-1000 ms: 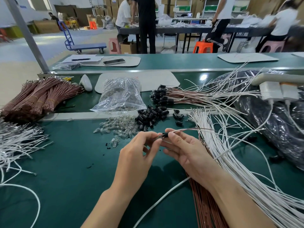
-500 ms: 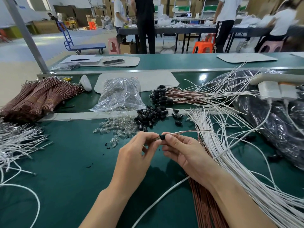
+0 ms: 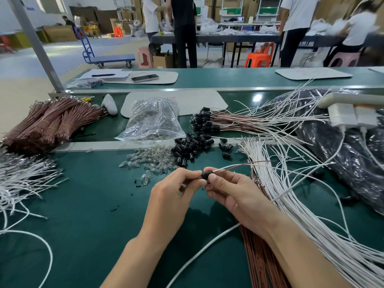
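Observation:
Over the green bench, my left hand (image 3: 174, 192) and my right hand (image 3: 230, 190) meet fingertip to fingertip. Between them sits a small black socket (image 3: 205, 176) with a white and a brown wire (image 3: 241, 164) running off to the right. My right thumb and forefinger pinch the socket at its wire end. My left thumb and forefinger pinch its other end; whatever they hold there is hidden. Just beyond lie a heap of clear small bulbs (image 3: 149, 159) and a pile of loose black sockets (image 3: 191, 146).
Finished sockets with wires (image 3: 209, 121) lie behind the piles, beside a plastic bag of bulbs (image 3: 151, 119). White wires (image 3: 291, 196) fan out on the right over brown ones (image 3: 259, 256). Brown bundles (image 3: 52, 123) and more white wires (image 3: 22, 181) lie left. People stand at far tables.
Both hands stay together on the socket, with only slight finger shifts. The socket shows a little more between the fingertips now.

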`<state>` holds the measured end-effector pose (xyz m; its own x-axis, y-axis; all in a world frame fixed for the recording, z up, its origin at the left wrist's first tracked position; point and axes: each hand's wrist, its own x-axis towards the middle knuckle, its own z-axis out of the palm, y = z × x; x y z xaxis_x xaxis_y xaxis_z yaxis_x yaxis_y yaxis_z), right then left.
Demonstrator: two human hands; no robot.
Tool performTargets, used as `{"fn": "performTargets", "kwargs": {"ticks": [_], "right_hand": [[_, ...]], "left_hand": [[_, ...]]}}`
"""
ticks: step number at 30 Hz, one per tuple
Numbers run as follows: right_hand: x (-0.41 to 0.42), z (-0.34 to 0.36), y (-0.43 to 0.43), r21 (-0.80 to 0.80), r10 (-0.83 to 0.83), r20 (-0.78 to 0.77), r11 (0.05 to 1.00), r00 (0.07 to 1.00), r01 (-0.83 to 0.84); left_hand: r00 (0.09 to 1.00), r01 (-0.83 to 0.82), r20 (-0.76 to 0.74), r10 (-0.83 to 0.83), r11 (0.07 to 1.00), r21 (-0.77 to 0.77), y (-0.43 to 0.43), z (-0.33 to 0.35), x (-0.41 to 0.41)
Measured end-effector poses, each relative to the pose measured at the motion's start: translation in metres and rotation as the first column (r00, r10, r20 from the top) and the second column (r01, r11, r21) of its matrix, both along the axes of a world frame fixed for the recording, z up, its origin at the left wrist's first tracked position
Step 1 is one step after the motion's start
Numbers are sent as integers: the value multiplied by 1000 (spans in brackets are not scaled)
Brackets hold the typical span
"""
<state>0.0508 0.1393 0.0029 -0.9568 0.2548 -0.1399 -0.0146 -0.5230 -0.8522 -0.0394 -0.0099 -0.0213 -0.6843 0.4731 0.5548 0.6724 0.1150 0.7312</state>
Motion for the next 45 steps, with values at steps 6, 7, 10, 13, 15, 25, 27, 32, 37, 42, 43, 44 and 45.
{"fn": "performTargets", "kwargs": {"ticks": [6, 7, 10, 13, 15, 25, 27, 32, 37, 42, 43, 44, 45], "right_hand": [[-4, 0, -4, -7, -60, 8, 998, 998, 60], [-4, 0, -5, -12, -93, 14, 996, 996, 93], [-5, -1, -5, 15, -165, 17, 986, 986, 165], [-4, -2, -7, 117, -226, -10, 967, 974, 226], [-4, -2, -9, 205, -262, -35, 943, 964, 264], [-6, -2, -15, 230, -212, -76, 947, 974, 224], [-6, -2, -14, 247, -221, -69, 941, 973, 231], [-4, -5, -15, 269, -198, -72, 940, 978, 210], [-6, -4, -14, 310, -228, -63, 921, 972, 236], [-6, -5, -13, 318, -230, -66, 918, 971, 239], [-6, -5, -13, 314, -229, -65, 919, 971, 238], [-6, -5, -13, 310, -228, -64, 921, 972, 237], [-6, -6, -13, 304, -227, -62, 923, 972, 235]], "left_hand": [[999, 9, -35, -9, 1000, -10, 1, 5, -3], [999, 9, -30, -10, 1000, -22, 2, 5, -3], [999, 9, 52, -6, 998, -57, 2, 2, -2], [987, 26, 160, -12, 996, -90, 3, 0, 1], [981, 46, 194, -20, 990, -132, 5, 0, 5], [976, -58, 188, 112, 961, -270, 7, 9, 11], [973, -77, 189, 133, 958, -278, 8, 9, 13], [976, -120, 137, 169, 944, -308, 10, 8, 13], [976, -188, 42, 213, 924, -333, 11, 6, 12], [975, -198, 13, 220, 900, -388, 12, 5, 10], [976, -197, 2, 217, 892, -406, 12, 5, 10], [977, -199, -12, 214, 883, -425, 11, 5, 11], [977, -201, -24, 213, 872, -446, 11, 5, 11]]}}
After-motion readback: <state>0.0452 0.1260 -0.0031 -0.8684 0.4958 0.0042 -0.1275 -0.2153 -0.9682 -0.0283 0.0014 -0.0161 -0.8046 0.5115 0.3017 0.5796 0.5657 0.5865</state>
